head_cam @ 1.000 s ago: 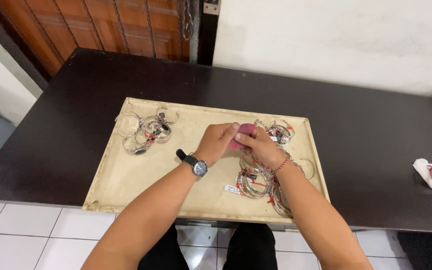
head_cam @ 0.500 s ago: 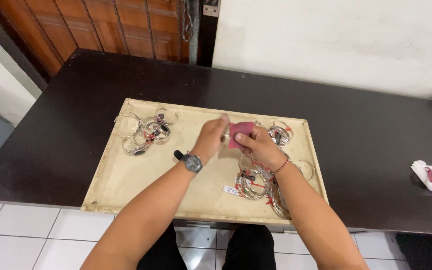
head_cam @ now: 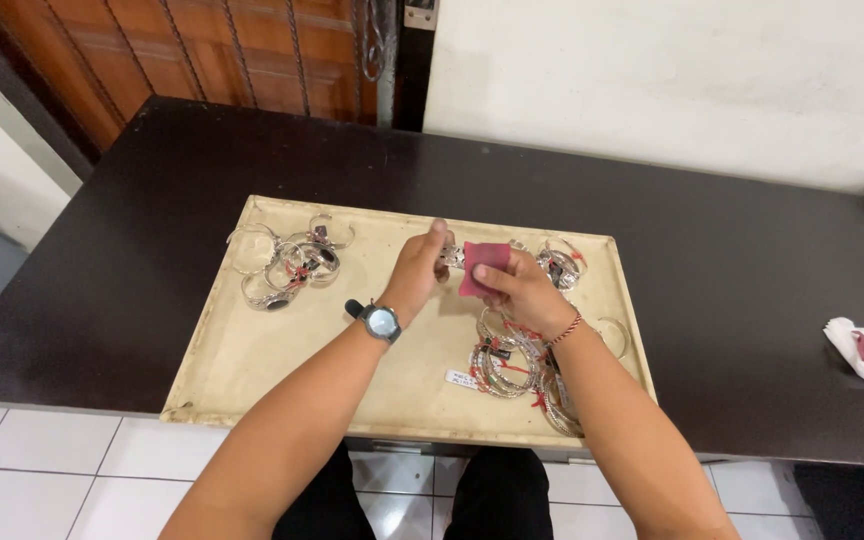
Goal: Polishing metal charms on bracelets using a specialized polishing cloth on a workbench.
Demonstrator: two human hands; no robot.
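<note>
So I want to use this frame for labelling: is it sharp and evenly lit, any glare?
Head view: lit softly and evenly, with no hard shadows; the dark table shows a faint sheen, no strong glare; both hands, left hand and right hand, look sharp; the silver bangles are too small to show detail; edges bend slightly.

Bangles [head_cam: 297, 262] and second pile [head_cam: 517, 368]: shiny silver metal, polished, some with red thread ties. Cloth [head_cam: 482, 268] in right hand [head_cam: 517, 290]: matt dark-pink fabric. Tray [head_cam: 252, 360]: beige, matt, looks fabric-lined (slightly scuffed). Table [head_cam: 732, 300]: dark, smooth, satin sheen. Watch [head_cam: 382, 321]: glossy face, dark strap.
</note>
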